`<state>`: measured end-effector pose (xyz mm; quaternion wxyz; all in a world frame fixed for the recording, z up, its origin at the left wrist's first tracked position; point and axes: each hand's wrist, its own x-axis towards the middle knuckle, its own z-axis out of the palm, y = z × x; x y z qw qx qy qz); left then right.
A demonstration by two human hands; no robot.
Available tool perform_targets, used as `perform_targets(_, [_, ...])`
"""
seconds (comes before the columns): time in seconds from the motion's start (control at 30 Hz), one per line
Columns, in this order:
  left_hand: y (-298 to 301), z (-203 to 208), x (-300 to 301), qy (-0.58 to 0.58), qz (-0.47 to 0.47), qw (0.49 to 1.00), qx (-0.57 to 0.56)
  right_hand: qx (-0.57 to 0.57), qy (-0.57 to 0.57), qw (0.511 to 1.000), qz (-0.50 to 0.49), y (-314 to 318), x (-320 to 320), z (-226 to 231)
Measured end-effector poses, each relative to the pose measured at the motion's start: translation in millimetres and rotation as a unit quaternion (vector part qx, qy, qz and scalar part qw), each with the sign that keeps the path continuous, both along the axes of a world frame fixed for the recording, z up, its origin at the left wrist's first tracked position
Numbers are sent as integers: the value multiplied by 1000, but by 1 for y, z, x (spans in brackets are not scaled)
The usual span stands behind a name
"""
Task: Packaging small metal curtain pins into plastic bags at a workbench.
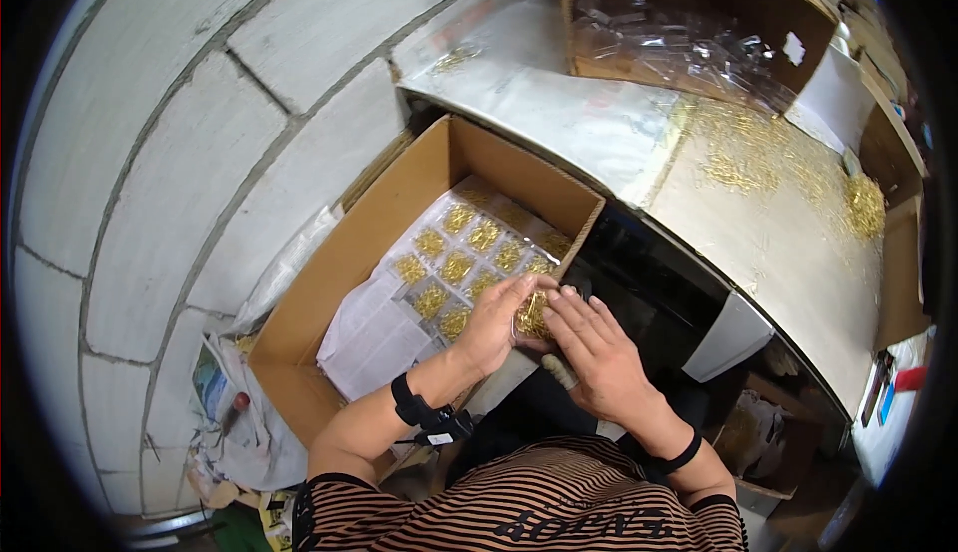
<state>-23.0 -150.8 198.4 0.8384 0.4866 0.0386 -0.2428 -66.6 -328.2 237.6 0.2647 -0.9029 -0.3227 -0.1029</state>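
In the head view, the small clear box (532, 318) of gold pieces is partly hidden by the hands around it, so whether its lid is shut is hard to make out. The hands also cover some of the packed boxes (456, 268) in the cardboard box (379, 245), and the gold pieces' exact shape is too small to tell. The shirt (499, 497) is cut off at the lower edge. Both forearms angle inward from below; the left hand (487, 330) cups the clear box from the left, thumb and fingers curved around it, while the right hand (607, 360) lies palm inward on its right side, fingers nearly straight and close together. The held box sits at the cardboard box's near right corner.
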Motion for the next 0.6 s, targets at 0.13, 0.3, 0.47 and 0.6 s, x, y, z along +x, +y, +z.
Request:
perform_targets(0.13, [53, 0, 10, 16, 81, 996, 20, 96, -41, 994, 9, -11, 4, 12])
perform_targets(0.3, [164, -46, -7, 18, 176, 957, 228, 110, 34, 986, -122, -53, -1, -14])
perform_targets(0.47, [191, -79, -51, 214, 92, 923, 306, 125, 160, 954, -222, -88, -22, -41])
perform_targets(0.6, [186, -125, -82, 255, 15, 911, 325, 114, 182, 950, -228, -84, -22, -43])
